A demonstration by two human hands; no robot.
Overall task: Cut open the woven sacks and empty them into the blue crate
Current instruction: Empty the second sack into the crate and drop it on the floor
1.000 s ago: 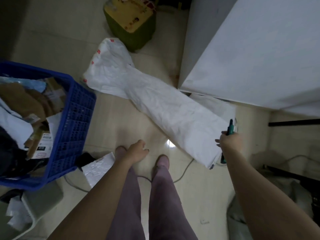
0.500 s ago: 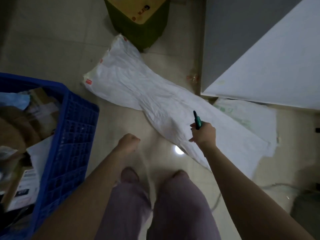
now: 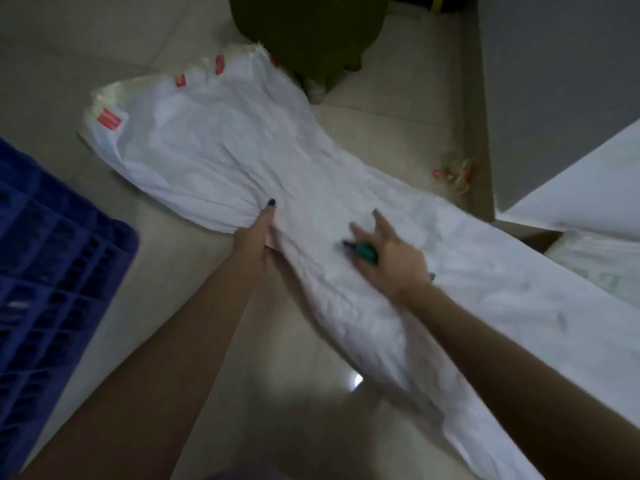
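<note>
Left hand (image 3: 254, 233) pinches the near edge of the white woven sack (image 3: 242, 150), thumb on top, fingers tucked under the fabric. I see the right hand (image 3: 391, 261) resting on the sack's narrow middle, its fingers stretched forward, with a green-handled tool (image 3: 365, 252) held against the palm; blur hides the tool's tip. The sack lies flat and crumpled on the tiled floor (image 3: 173, 271), its red-tagged end toward a dark green box (image 3: 304, 29). The blue crate (image 3: 52, 271) stands at the left, apart from the sack. A grey cabinet (image 3: 554, 98) stands at the right, with a second printed sack (image 3: 606, 268) beside it.
</note>
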